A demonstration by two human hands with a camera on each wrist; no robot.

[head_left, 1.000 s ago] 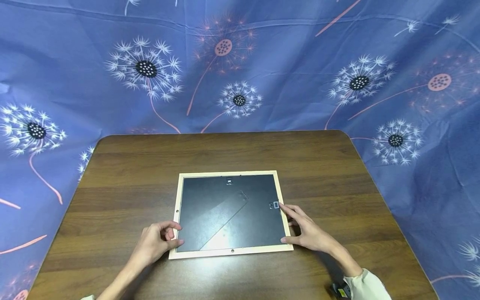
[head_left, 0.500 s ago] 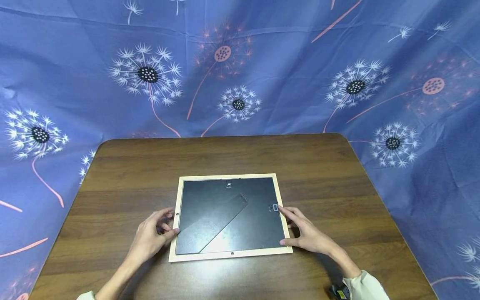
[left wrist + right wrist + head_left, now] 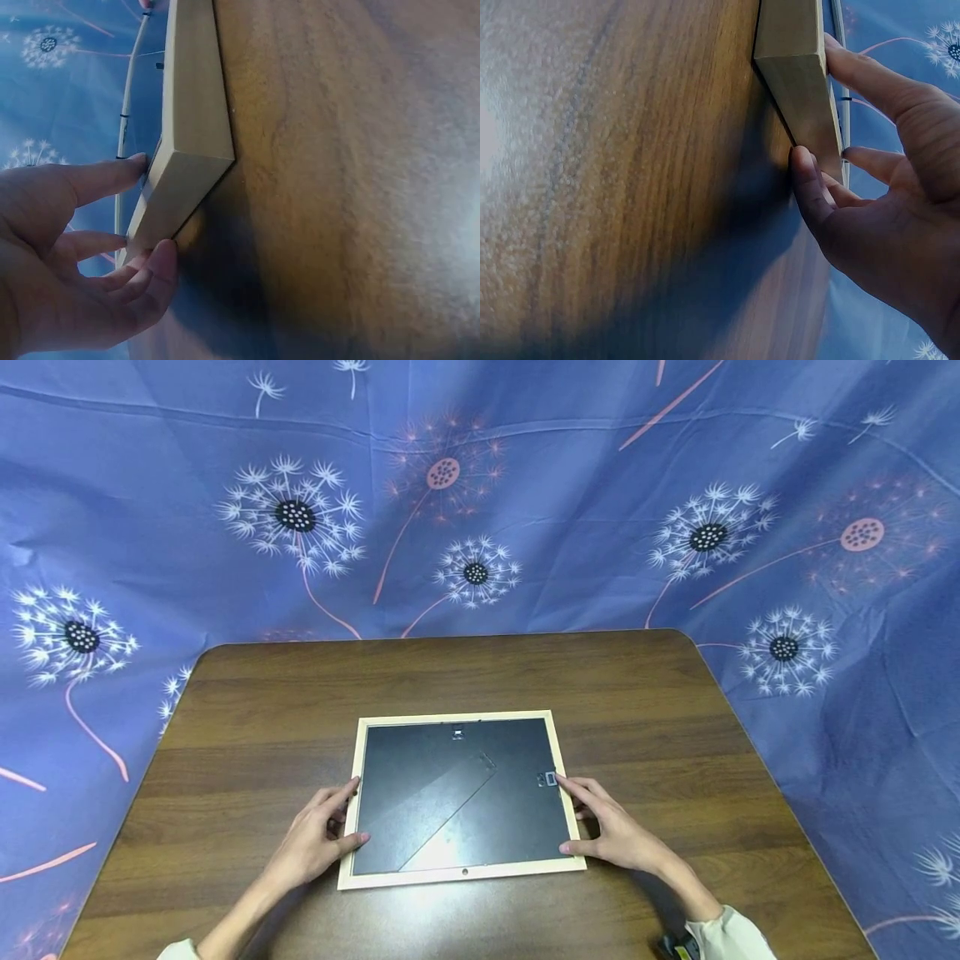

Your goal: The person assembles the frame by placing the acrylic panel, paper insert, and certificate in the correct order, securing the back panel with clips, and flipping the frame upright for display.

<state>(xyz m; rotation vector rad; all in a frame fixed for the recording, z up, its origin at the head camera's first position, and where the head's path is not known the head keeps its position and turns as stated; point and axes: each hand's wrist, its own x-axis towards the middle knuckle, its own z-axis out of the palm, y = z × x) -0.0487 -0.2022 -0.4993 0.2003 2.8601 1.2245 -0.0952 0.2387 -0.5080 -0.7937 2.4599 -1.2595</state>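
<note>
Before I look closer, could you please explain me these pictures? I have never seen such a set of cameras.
There is no machine here, only a person's bare left hand and right hand. The wide picture comes from a camera worn on the head, looking forward and down. The other two come from cameras worn on the wrists, so each shows one hand closely. On the brown wooden table lies a picture frame, its dark back facing up and its pale border around it. Each hand holds one short side. Behind hangs a blue flowered cloth.
</note>
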